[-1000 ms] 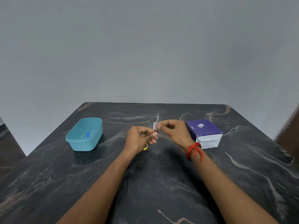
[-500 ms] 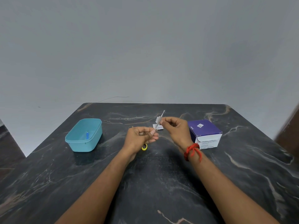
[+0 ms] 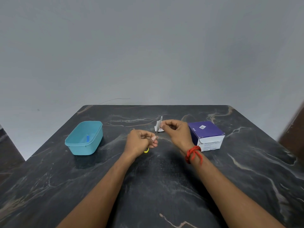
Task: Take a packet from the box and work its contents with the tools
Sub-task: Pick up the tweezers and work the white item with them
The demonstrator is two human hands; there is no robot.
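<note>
Pinches the packet (image 3: 158, 127) in the right hand (image 3: 176, 132), mid-frame above the table (image 3: 164, 186). Curls the left hand (image 3: 139, 143) just below; cannot tell if holding anything. Seems light and thin: best gripped by an edge.

Black marble table (image 3: 164, 186), grey wall (image 3: 148, 46).

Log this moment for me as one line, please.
stage: packet out | right hand: pinches packet | left hand: curled beside it, hold unclear | purple box: on table, right
</note>
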